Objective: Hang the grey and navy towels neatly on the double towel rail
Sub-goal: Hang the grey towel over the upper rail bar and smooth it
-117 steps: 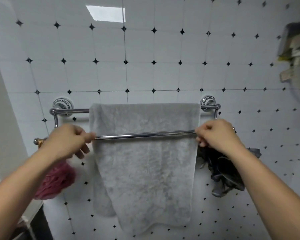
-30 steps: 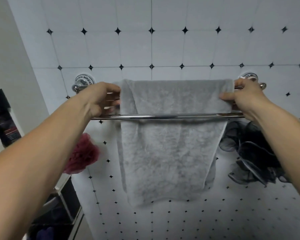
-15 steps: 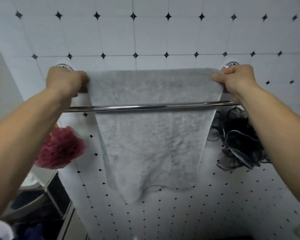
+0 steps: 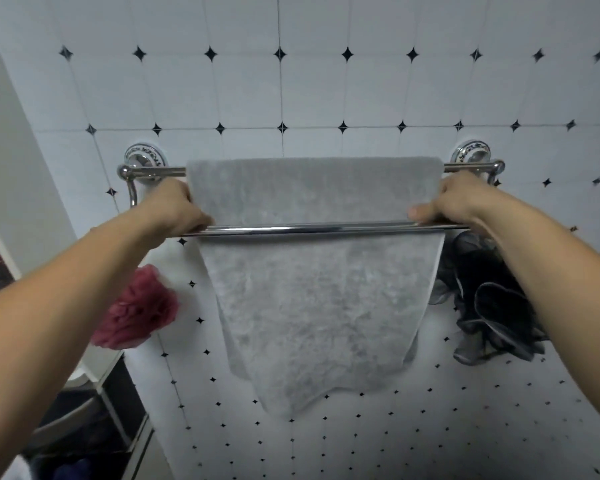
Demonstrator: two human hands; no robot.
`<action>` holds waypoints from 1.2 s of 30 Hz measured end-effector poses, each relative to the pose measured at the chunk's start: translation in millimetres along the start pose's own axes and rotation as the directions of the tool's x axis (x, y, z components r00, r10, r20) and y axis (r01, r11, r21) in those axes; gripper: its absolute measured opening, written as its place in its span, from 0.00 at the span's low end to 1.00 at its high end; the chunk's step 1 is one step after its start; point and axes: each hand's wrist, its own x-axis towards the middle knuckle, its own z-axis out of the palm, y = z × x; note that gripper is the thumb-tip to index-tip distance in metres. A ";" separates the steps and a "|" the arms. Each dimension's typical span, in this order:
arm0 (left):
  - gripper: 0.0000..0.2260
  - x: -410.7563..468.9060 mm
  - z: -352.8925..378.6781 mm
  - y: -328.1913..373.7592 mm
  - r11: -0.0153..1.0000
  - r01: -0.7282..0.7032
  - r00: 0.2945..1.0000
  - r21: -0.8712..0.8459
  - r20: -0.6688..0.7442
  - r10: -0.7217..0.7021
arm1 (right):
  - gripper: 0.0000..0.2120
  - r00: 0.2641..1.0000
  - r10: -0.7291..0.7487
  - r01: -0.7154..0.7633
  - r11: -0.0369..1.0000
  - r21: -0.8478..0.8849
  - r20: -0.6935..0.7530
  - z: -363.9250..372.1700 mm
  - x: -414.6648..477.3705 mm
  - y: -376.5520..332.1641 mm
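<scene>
Towel placement is looking close to finished: the grey towel is hanging over the back bar of the double towel rail, its long axis running straight down the tiled wall behind the front bar. Its width is lying along the rail, squarely between the 2 hands. The left hand is curling round the towel's left edge just above the front bar, though its fingertips are hiding behind the cloth. The right hand is pinching the right edge, thumb showing in front. Both hands are sitting equally near, 1 per edge, so an even sideways pull looks like the way to flatten it. The navy towel is not showing anywhere. A pink bath pouf is hanging below left and a black bath pouf below right.
</scene>
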 end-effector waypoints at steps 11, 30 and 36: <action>0.09 15.2 -9.9 22.8 0.744 0.111 0.950 -0.659 -0.149 -0.273 | 0.09 0.991 0.132 -0.131 0.839 0.528 0.035 -9.6 5.9 -13.6; 0.07 14.8 -35.4 27.9 0.753 -0.076 0.858 0.653 -0.343 0.383 | 0.13 0.995 0.006 0.054 0.819 0.572 -0.102 -21.1 7.8 -16.5; 0.07 19.1 -45.1 25.8 0.747 -0.017 0.906 0.664 -0.305 0.293 | 0.12 0.994 0.038 0.010 0.900 0.435 -0.102 -27.5 9.4 -5.0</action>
